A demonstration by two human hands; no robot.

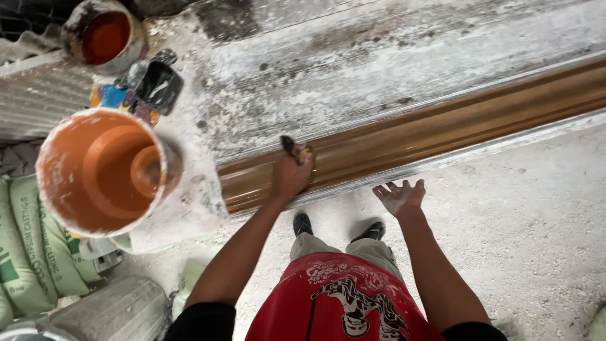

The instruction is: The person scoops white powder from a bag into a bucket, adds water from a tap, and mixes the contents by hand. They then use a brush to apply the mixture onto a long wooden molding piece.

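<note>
Dusty white plaster powder coats the grey concrete worktop (379,57) and the pale floor (524,208) below it, where we stand in black shoes.

On the near edge of that worktop lies a long brown glossy moulding strip (442,129), ridged along its length. Its long axis runs from lower left to upper right, rising toward the right edge of the view, with its left end just beside a large orange bucket (101,170) crusted with white.

Our left hand (291,173) presses on the strip near its left end, the grip clamped on a small dark rag or pad (297,150); we cannot tell exactly what that is. Our right hand (400,197) hovers just below the strip, fingers spread apart, palm dusted white, holding nothing.

Farther left sit a smaller pot of red-orange liquid (106,36), a black scoop-like tool (154,83), and green printed sacks (31,252).
</note>
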